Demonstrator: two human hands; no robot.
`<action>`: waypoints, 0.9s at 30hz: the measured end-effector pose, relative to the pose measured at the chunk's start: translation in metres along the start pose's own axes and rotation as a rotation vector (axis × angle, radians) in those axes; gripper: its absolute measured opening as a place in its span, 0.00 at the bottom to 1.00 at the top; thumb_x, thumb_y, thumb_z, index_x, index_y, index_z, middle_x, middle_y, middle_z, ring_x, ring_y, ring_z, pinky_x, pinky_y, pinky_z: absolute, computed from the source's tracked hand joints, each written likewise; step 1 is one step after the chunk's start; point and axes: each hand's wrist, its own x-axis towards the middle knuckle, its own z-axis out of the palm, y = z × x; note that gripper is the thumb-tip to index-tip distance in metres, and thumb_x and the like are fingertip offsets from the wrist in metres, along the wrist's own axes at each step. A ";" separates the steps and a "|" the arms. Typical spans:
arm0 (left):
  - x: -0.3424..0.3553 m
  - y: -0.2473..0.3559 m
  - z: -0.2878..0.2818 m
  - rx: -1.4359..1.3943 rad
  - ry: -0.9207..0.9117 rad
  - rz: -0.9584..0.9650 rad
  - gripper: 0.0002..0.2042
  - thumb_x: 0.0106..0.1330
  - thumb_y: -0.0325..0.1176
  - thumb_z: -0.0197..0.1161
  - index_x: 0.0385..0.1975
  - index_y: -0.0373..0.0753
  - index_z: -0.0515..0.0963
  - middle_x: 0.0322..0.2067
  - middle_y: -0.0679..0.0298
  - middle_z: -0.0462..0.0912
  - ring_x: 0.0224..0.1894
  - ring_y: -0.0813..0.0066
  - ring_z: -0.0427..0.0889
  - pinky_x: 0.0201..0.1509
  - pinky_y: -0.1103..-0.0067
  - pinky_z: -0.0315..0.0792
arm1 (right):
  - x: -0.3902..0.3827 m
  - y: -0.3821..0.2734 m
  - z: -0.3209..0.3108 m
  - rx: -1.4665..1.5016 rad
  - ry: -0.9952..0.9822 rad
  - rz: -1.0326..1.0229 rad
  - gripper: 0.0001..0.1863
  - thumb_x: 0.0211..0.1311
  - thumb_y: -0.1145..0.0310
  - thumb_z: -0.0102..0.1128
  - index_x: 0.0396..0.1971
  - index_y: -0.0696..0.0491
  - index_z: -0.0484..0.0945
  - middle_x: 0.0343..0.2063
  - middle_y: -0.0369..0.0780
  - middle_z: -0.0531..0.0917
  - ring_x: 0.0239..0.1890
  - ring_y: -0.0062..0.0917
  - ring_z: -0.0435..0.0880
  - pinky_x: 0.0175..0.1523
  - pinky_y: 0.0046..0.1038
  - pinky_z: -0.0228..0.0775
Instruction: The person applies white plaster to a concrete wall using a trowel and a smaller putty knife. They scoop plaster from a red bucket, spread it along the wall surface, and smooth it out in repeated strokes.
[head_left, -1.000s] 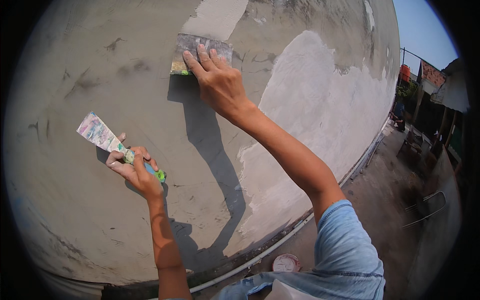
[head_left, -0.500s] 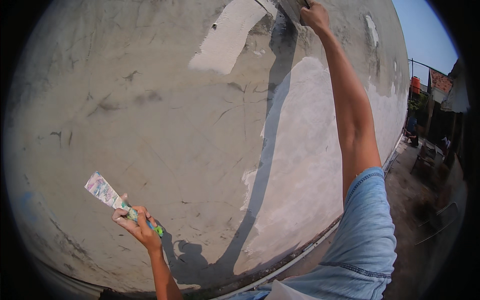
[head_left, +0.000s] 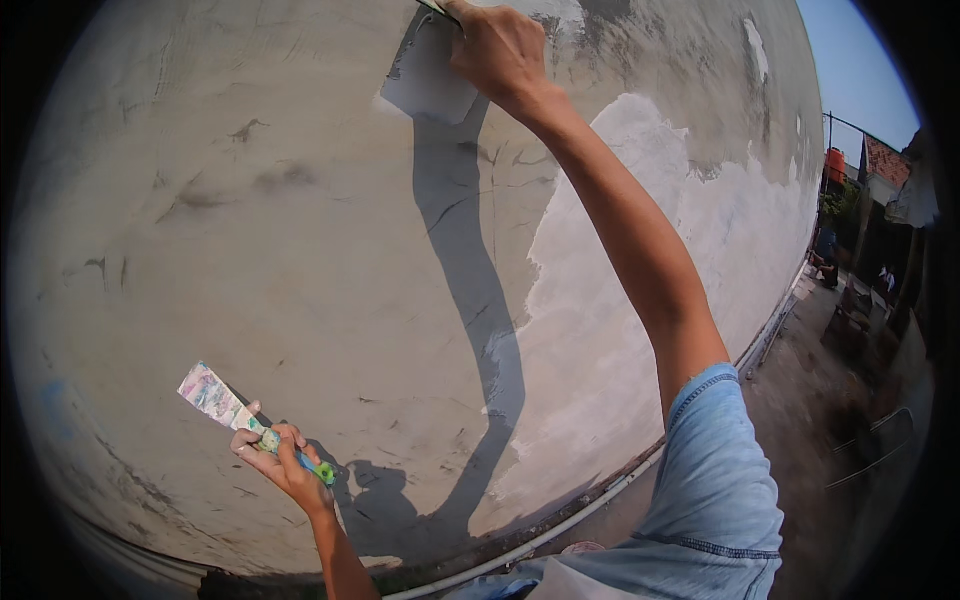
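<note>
Toward the lower left of the grey wall [head_left: 300,290], the left hand [head_left: 285,465] curls its fingers round the handle of a paint-smeared putty knife [head_left: 219,403]. The right hand [head_left: 503,58], further right half a second ago, now pinches a wide blade [head_left: 438,10] over a white strip [head_left: 430,85] high up; a pale coat [head_left: 590,340] spreads rightward, and a cluttered yard [head_left: 785,400] lies beyond.
</note>
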 end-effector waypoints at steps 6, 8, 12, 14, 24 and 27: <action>-0.015 0.044 0.022 -0.035 -0.150 -0.069 0.14 0.64 0.20 0.44 0.45 0.47 0.56 0.48 0.61 0.68 0.28 0.83 0.66 0.19 0.90 0.60 | -0.051 -0.042 -0.062 0.267 -0.298 -0.212 0.21 0.51 0.78 0.57 0.47 0.49 0.81 0.31 0.45 0.84 0.30 0.40 0.84 0.34 0.35 0.74; -0.010 0.051 0.019 -0.003 -0.149 -0.094 0.14 0.65 0.21 0.45 0.45 0.47 0.56 0.46 0.61 0.69 0.27 0.83 0.65 0.19 0.89 0.60 | -0.041 -0.015 -0.078 0.355 -0.302 -0.054 0.16 0.57 0.76 0.57 0.46 0.52 0.81 0.29 0.45 0.84 0.27 0.37 0.82 0.35 0.31 0.73; -0.014 0.045 0.016 0.013 -0.109 -0.206 0.14 0.66 0.22 0.47 0.46 0.47 0.55 0.38 0.63 0.70 0.25 0.84 0.64 0.20 0.88 0.60 | 0.026 0.141 -0.076 0.087 -0.011 0.116 0.22 0.51 0.72 0.54 0.49 0.52 0.80 0.37 0.50 0.85 0.38 0.41 0.86 0.42 0.35 0.77; -0.011 0.043 0.013 0.026 -0.085 -0.230 0.14 0.66 0.22 0.46 0.46 0.47 0.55 0.36 0.64 0.69 0.25 0.84 0.64 0.20 0.88 0.59 | 0.025 0.152 -0.041 -0.023 -0.053 0.201 0.20 0.55 0.68 0.54 0.49 0.53 0.81 0.36 0.51 0.85 0.37 0.40 0.87 0.43 0.36 0.77; -0.012 0.054 0.016 -0.009 -0.112 -0.248 0.14 0.65 0.22 0.47 0.44 0.47 0.55 0.38 0.61 0.69 0.25 0.83 0.66 0.16 0.89 0.61 | -0.050 0.008 -0.020 -0.038 0.060 -0.066 0.28 0.50 0.78 0.55 0.56 0.48 0.77 0.49 0.47 0.81 0.40 0.42 0.85 0.42 0.37 0.78; -0.011 0.068 0.009 -0.009 -0.188 -0.238 0.15 0.64 0.21 0.48 0.44 0.46 0.54 0.44 0.57 0.69 0.24 0.83 0.67 0.15 0.89 0.62 | -0.037 -0.005 -0.077 0.237 -0.227 0.017 0.21 0.55 0.77 0.57 0.51 0.50 0.80 0.41 0.48 0.84 0.34 0.42 0.84 0.38 0.33 0.76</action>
